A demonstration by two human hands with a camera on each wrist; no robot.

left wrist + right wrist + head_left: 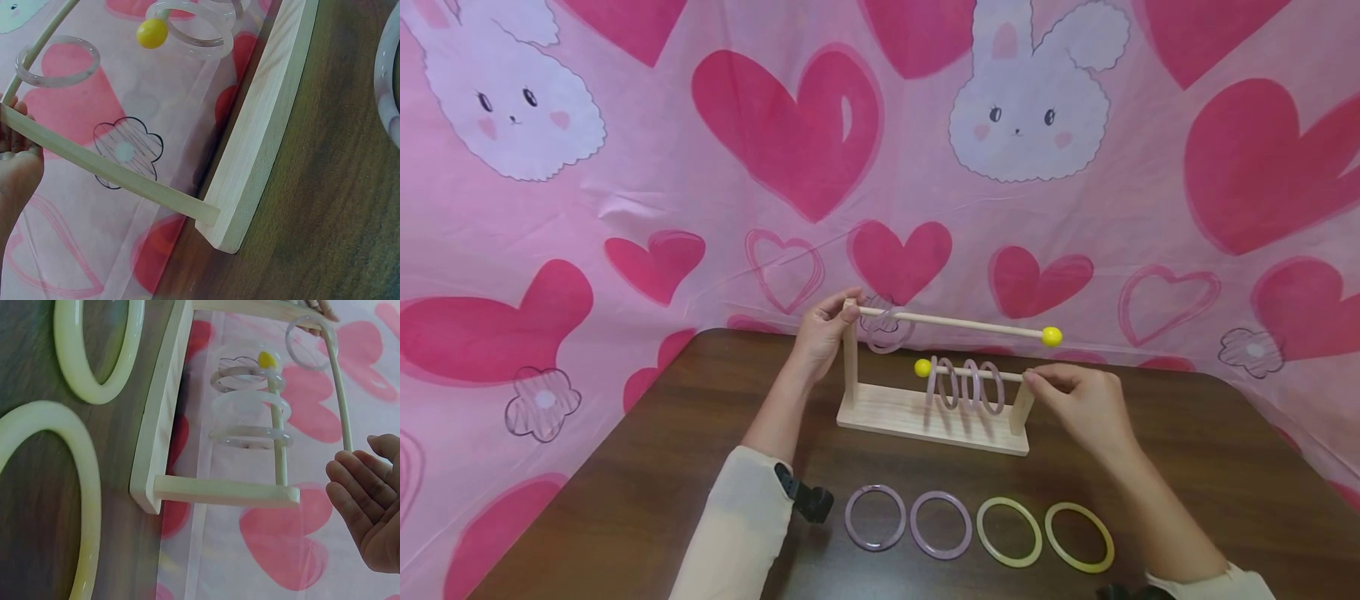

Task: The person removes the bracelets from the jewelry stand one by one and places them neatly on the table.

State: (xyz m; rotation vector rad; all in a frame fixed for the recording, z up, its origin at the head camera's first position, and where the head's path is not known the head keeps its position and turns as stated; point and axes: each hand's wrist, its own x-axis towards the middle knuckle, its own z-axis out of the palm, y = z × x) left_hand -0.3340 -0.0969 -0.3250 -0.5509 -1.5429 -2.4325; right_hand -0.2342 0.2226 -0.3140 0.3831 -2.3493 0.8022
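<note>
A pale wooden bangle stand (925, 417) stands on the table, a tall post on its left and a short post on its right. My left hand (822, 333) grips the top of the tall post (112, 169), thumb in front. From there the upper rod (962, 322) runs right to a yellow ball (1052, 337); one translucent bangle (891, 335) hangs near its left end. Several lilac-grey bangles (250, 437) hang on the lower rod (278, 459). My right hand (369, 500), fingers extended, is beside the short post (225, 489), apart from it in the right wrist view.
Two lilac bangles (847, 517) (913, 529) and two yellow bangles (1037, 542) (1111, 550) lie in a row on the dark wooden table (700, 467), in front of the stand. A pink cloth (925, 192) with hearts and rabbits hangs behind the table.
</note>
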